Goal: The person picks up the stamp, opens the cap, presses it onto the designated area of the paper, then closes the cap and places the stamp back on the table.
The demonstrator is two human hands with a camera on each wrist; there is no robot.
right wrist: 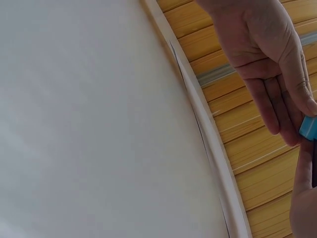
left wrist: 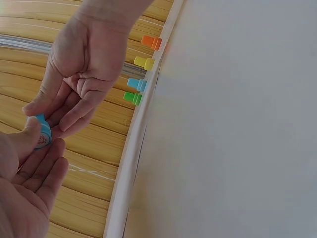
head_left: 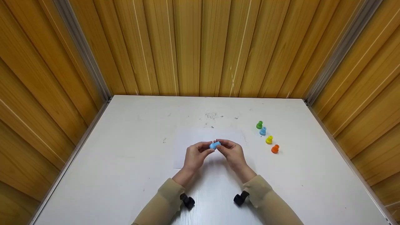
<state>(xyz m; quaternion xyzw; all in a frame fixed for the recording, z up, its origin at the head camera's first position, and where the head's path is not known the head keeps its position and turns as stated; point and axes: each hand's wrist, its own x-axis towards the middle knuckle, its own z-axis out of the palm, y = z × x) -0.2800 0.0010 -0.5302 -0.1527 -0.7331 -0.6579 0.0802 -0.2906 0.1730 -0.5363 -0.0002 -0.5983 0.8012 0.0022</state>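
Observation:
Over the middle of the table, both hands hold a small light-blue toy stamp (head_left: 215,145) between them. My left hand (head_left: 194,157) pinches one end with thumb and fingers, while my right hand (head_left: 235,156) pinches the other. A small drawn picture shows on the round face of the blue stamp (left wrist: 44,136) in the left wrist view. The remaining fingers of both hands are loosely bent around it. Below the hands lies a white sheet of paper (head_left: 181,157), partly covered by them.
To the right, a slanted row of stamps stands upright: green (head_left: 259,125), light blue (head_left: 263,131), yellow (head_left: 269,139) and orange (head_left: 275,149). Dark ink smudges (head_left: 211,115) mark the white table (head_left: 125,140) behind the paper. Wood-patterned walls (head_left: 200,47) enclose its back and sides.

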